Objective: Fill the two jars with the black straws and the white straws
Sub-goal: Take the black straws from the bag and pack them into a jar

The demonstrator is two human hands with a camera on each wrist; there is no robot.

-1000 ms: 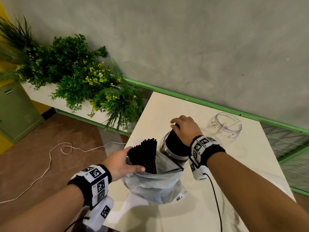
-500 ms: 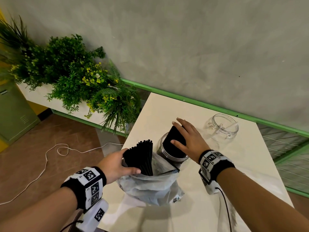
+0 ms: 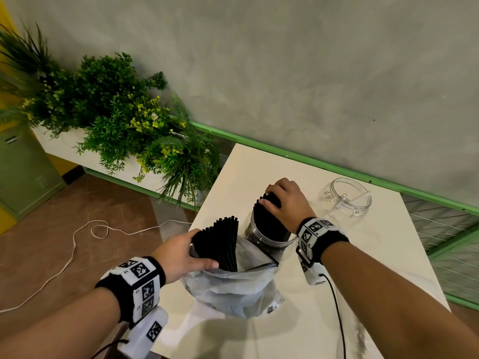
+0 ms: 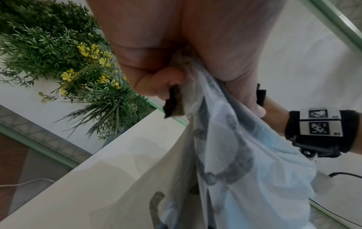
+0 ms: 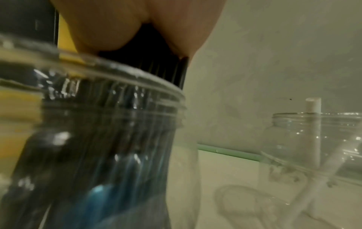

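Observation:
On the cream table [image 3: 363,294] stands a clear jar [image 3: 267,235] packed with black straws [image 5: 156,51]. My right hand [image 3: 267,195] sits on top of them, with fingers and thumb curled round the straw tops. Just left of the jar, my left hand [image 3: 198,251] grips a fanned bundle of black straws [image 3: 223,242] together with the mouth of a clear plastic bag [image 3: 233,288]; the bag [image 4: 235,155] hangs down from that grip. A second clear jar [image 3: 347,200] stands at the back right with one white straw [image 5: 313,111] inside.
Green plants [image 3: 116,120] in a white planter stand left of the table, below the grey wall. A white cable [image 3: 77,244] lies on the brown floor. A black wire [image 3: 337,307] runs from my right wrist across the table. The table's left edge is close to the bag.
The right hand lay flat on the jar's straws half a second ago; now its fingers curl round their tops. The left hand keeps its grip on the bundle and bag.

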